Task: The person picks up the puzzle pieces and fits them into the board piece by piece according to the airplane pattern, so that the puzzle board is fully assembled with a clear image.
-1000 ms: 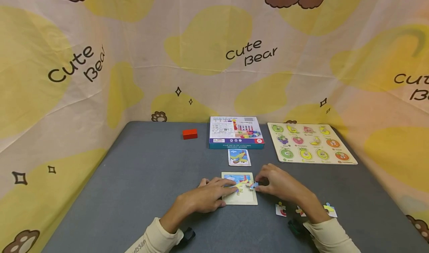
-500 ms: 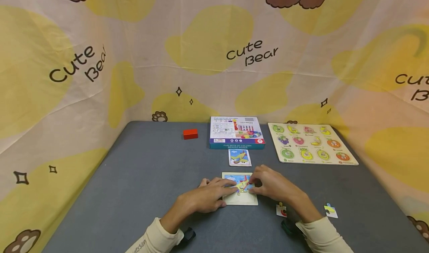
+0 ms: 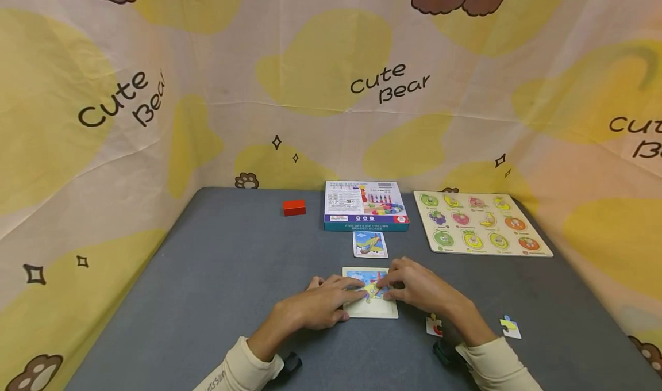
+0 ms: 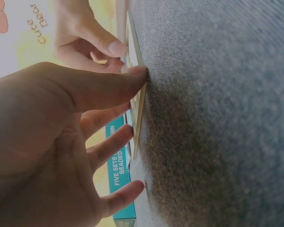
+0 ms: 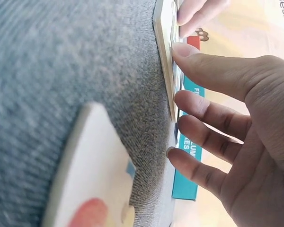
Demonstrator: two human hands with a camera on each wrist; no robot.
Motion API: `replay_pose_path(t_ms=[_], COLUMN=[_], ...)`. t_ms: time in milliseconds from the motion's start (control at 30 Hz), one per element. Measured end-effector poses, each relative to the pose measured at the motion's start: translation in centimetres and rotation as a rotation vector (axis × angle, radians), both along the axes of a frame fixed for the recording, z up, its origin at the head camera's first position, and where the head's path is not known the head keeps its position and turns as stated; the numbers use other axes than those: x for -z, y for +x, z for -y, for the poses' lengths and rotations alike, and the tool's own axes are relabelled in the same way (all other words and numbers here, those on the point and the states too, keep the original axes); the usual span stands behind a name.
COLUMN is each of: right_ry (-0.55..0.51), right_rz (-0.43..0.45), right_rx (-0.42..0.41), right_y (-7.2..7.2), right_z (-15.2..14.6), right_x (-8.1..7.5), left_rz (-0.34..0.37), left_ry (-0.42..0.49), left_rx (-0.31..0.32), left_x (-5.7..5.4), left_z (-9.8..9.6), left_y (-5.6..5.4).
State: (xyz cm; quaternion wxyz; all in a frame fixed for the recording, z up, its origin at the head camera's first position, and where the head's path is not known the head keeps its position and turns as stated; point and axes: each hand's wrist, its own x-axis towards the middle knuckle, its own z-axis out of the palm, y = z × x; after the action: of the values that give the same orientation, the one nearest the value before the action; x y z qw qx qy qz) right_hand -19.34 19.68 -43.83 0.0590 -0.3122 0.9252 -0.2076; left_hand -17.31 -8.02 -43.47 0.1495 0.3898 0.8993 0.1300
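Note:
A small wooden puzzle board point(image 3: 369, 309) lies on the table, its upper part filled with pieces of a plane picture. My left hand point(image 3: 316, 305) rests on its left side, fingers stretched over the pieces and the thumb point(image 4: 132, 78) at the near edge. With thumb and fingertips, my right hand point(image 3: 421, 284) presses on the pieces at the board's right side. Part of the picture is hidden under both hands. One loose puzzle piece point(image 3: 434, 325) lies beside my right forearm, and another puzzle piece point(image 3: 510, 326) lies further right.
Behind the board lies a plane picture card point(image 3: 369, 245), in front of a flat toy box point(image 3: 366, 206). A red block point(image 3: 294, 208) sits left of the box. At the back right lies a fruit board point(image 3: 483, 224). Patterned cloth point(image 3: 320, 92) walls the table.
My right hand has moved left with a blue puzzle piece and set it into the board's right side; its fingers now press there. The left hand has stayed in place.

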Motion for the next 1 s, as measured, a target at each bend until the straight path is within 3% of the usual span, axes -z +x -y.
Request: replay_pose_path(t_ms=[567,1000], right_ry=[-0.051,-0.042], right_rz=[0.012,0.025], right_rx=[0.033,0.118], right_y=[-0.1,-0.2], right_z=[0.4,0.5], right_x=[0.3,0.3], left_rz=[-0.015,-0.035], left_ry=[0.004,-0.004], left_rx=[0.008,0.048], left_x=[-0.3,-0.6], left_z=[-0.1,-2.2], left_y=[0.2,0.7])
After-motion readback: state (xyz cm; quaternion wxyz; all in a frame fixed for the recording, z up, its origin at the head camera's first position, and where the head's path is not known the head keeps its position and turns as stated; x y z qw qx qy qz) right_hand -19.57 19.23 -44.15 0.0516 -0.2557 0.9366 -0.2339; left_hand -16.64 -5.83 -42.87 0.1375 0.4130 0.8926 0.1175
